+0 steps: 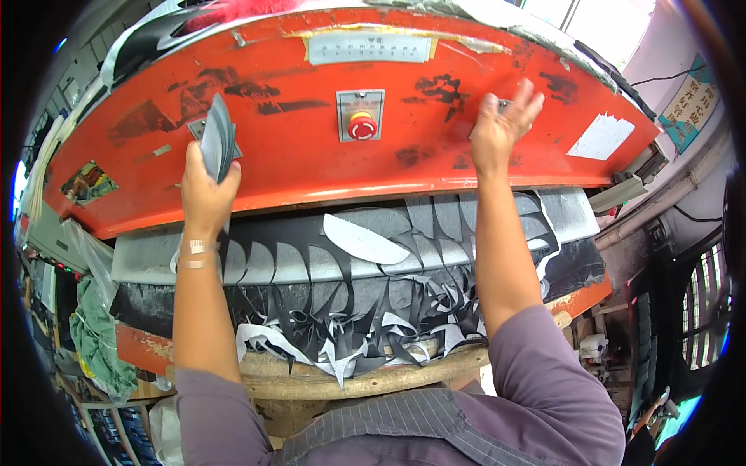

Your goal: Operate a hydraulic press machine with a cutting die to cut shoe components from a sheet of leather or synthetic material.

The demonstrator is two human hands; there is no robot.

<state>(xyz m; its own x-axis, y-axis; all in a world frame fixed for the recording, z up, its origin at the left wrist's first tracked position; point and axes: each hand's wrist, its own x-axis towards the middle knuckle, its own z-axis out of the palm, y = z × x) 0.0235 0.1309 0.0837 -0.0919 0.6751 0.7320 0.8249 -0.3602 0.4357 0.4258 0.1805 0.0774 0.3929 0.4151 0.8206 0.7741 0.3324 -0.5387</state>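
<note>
My left hand [207, 190] grips a thin stack of grey cut pieces [221, 136], upright and slightly fanned, in front of a small metal plate on the red machine beam [295, 167]. My right hand [501, 136] is raised with its fingers spread, partly blurred, over a small control on the beam's right side. Whether it touches that control I cannot tell. Below lies dark sheet material [295, 221] with curved cut-out shapes, spread over a pale work surface. On top of it rests a white leaf-shaped piece [365, 240].
A red mushroom-shaped stop button [362, 126] sits at the beam's middle. Tangled grey and white offcuts [350, 326] hang over the near edge, above a wooden rail [373, 382]. Green cloth [101, 338] hangs at the left; a pipe [649, 206] runs along the right wall.
</note>
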